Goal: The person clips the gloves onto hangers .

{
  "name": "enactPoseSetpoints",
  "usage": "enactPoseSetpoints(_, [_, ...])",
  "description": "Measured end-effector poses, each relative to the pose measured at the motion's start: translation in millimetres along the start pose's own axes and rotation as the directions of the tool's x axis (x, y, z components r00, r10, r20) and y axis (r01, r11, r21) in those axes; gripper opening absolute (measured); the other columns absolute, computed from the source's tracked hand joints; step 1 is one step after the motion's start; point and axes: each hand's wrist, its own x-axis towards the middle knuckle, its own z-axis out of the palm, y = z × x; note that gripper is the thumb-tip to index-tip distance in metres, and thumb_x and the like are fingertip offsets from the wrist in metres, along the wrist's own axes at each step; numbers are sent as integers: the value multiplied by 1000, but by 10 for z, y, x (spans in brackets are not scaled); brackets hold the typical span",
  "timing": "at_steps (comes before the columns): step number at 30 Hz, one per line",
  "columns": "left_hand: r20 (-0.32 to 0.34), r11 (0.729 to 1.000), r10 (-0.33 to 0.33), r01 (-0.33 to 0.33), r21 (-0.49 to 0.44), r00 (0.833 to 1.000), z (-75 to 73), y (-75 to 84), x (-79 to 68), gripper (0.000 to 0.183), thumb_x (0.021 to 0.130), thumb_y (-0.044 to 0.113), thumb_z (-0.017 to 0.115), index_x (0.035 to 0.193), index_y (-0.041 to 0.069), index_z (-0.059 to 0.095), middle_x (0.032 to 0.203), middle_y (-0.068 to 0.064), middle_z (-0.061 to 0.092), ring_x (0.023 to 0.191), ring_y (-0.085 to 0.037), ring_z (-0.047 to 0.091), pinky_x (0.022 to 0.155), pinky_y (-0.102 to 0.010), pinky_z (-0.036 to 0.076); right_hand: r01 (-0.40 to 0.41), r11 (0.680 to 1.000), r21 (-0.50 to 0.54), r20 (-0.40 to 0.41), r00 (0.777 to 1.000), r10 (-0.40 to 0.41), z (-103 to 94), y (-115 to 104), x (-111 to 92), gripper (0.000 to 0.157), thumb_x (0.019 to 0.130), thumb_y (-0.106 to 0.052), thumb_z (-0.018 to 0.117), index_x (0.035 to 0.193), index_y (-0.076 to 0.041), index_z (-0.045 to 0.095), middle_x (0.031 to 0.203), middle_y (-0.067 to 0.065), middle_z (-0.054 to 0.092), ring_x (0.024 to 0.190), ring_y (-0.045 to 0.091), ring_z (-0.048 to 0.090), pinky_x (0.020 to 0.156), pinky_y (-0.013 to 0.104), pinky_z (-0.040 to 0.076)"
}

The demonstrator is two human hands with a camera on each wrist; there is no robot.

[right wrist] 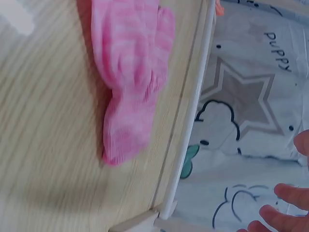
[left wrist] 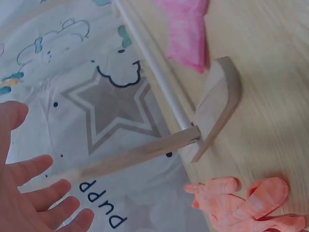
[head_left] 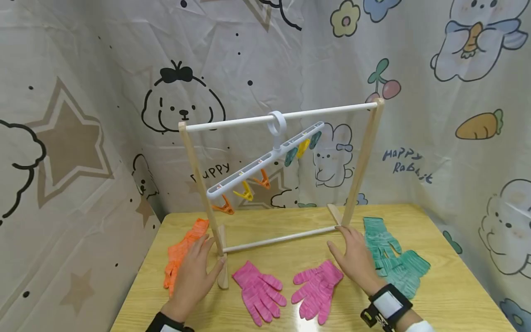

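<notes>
A wooden drying rack with a white top bar (head_left: 232, 123) stands on the table. From that bar hangs a white clip hanger (head_left: 244, 174), tilted, its right end higher. My left hand (head_left: 195, 276) is beside the rack's left post (head_left: 198, 184), fingers spread, overlapping the orange gloves (head_left: 176, 258) in the head view. Close to the foot of the right post (head_left: 362, 161) is my right hand (head_left: 354, 258), its fingers extended and holding nothing. Between the hands lie two pink gloves, one left (head_left: 261, 293) and one right (head_left: 317, 288).
Two green gloves, one farther back (head_left: 377, 237) and one nearer (head_left: 408, 272), overlap at the right. Orange clips (head_left: 224, 206), yellow clips (head_left: 245, 191) and teal clips (head_left: 291, 157) dangle from the hanger. A lower white bar (head_left: 282, 239) joins the posts. Printed curtains (head_left: 257, 60) surround the table.
</notes>
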Motion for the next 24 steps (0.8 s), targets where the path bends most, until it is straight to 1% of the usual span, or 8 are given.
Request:
enactPoseSetpoints(4, [-47,999,-32,30,-38,998,-45,-46,89,55,91,29,75,137,4,57,140,-21,56,128,-42,56,98,-60,50,-30,999,37,4,1000,30,-53,90,108,50,93,-25,70,133,2,58,137,27,56,128,48,52,101,64,45])
enactPoseSetpoints(6, [-71,998,-52,49,-42,996,-62,-64,121,53,92,27,74,137,5,58,140,-20,58,127,-40,56,96,-59,51,-41,998,44,3,999,40,-87,123,153,49,94,-24,70,134,2,57,136,27,57,127,48,52,102,64,44])
enactPoseSetpoints(10, [-144,996,-81,74,-56,986,-90,-97,169,47,92,20,73,134,5,60,137,-19,61,125,-40,58,92,-59,52,-39,999,34,1,999,39,-151,164,239,51,96,-24,68,136,4,54,133,29,58,124,49,55,101,64,45])
enactPoseSetpoints(13, [-177,993,-99,86,-80,979,-119,-116,215,46,94,20,70,135,3,58,136,-21,62,125,-41,57,94,-60,51,-45,998,35,9,999,45,-190,193,315,52,97,-24,66,137,6,52,135,31,57,125,50,54,103,64,44])
enactPoseSetpoints(16, [-167,987,-135,118,-107,977,-146,-133,270,49,97,23,66,140,3,54,139,-22,59,129,-42,54,99,-61,47,-78,996,41,36,996,76,-208,229,374,54,99,-26,63,140,6,50,140,32,53,129,51,50,108,64,40])
enactPoseSetpoints(19, [-129,980,-172,156,-124,977,-162,-146,327,54,99,26,63,146,4,48,145,-22,54,134,-43,50,104,-62,44,-117,992,50,66,991,113,-200,271,410,55,100,-26,61,143,5,48,143,32,50,132,51,48,109,64,39])
enactPoseSetpoints(21, [-103,975,-189,174,-138,977,-168,-142,363,58,100,28,61,150,4,43,150,-22,50,137,-43,47,107,-62,41,-151,987,54,82,986,146,-198,291,434,56,101,-27,59,145,4,45,145,32,48,132,51,47,108,64,40])
enactPoseSetpoints(24, [-77,970,-200,187,-157,977,-164,-138,416,65,102,28,58,155,1,33,156,-25,42,142,-44,42,112,-61,38,-188,979,74,79,980,182,-207,315,485,57,102,-28,56,147,4,42,147,32,45,131,50,47,104,64,42])
